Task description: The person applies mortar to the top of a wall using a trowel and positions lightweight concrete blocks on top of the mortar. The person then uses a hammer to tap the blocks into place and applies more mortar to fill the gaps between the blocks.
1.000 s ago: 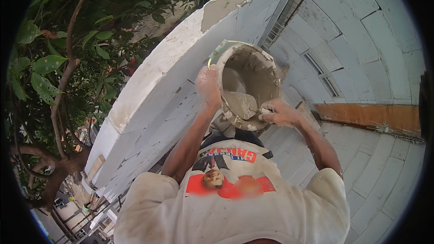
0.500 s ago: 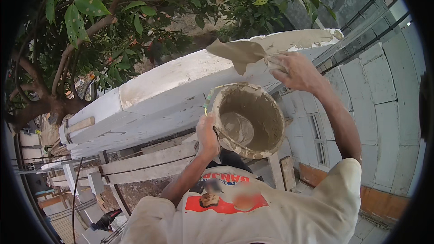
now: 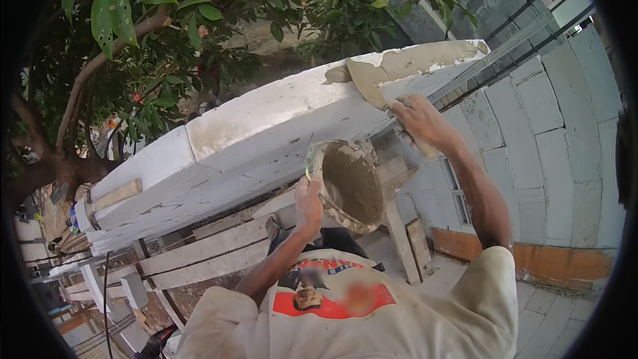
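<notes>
My left hand (image 3: 308, 207) is closed on the handle at the left side of a mortar-caked bucket (image 3: 359, 183). The bucket hangs tilted in front of my body, and grey wet mortar coats its inside. In my right hand (image 3: 422, 123) is a trowel (image 3: 365, 84), gripped by its handle. Its mortar-covered blade lies against the top edge of a white block wall (image 3: 266, 110). A layer of mortar (image 3: 428, 60) covers the wall's top to the right of the blade, with a small smear to its left.
A wooden piece (image 3: 119, 195) rests at the wall's far left end. Scaffold planks (image 3: 212, 246) run below the wall. Leafy branches (image 3: 146, 26) hang over its far side. Steel bars (image 3: 531, 10) stick out at upper right, beside another block wall (image 3: 558, 153).
The trowel has come down from above the wall onto its top edge, its blade turned steeper. The bucket has tipped and swung slightly left. More mortar shows on the wall.
</notes>
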Available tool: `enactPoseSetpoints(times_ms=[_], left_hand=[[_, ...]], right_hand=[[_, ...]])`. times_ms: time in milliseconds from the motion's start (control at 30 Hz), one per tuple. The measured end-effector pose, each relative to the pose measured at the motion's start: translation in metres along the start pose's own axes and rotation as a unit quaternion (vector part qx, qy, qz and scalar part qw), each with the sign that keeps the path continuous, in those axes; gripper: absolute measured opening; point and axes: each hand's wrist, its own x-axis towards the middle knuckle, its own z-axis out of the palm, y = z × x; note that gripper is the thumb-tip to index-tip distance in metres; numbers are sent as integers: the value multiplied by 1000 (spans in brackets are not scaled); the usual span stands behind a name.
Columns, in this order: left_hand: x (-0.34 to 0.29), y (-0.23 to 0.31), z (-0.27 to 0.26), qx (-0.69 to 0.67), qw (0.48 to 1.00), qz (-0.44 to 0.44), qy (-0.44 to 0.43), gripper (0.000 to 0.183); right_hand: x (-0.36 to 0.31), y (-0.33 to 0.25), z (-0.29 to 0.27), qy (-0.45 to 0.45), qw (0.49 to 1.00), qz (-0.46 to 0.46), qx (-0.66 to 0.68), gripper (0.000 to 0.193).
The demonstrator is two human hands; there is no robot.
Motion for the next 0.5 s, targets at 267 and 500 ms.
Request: enactPoseSetpoints(times_ms=[267,500], left_hand=[[20,-13,-69,131,988,63,-56,33],[11,20,-90,112,985,65,-112,35]], right_hand=[[21,-149,94,-45,993,-76,-82,28],[-75,-170,154,56,998,12,3,39]])
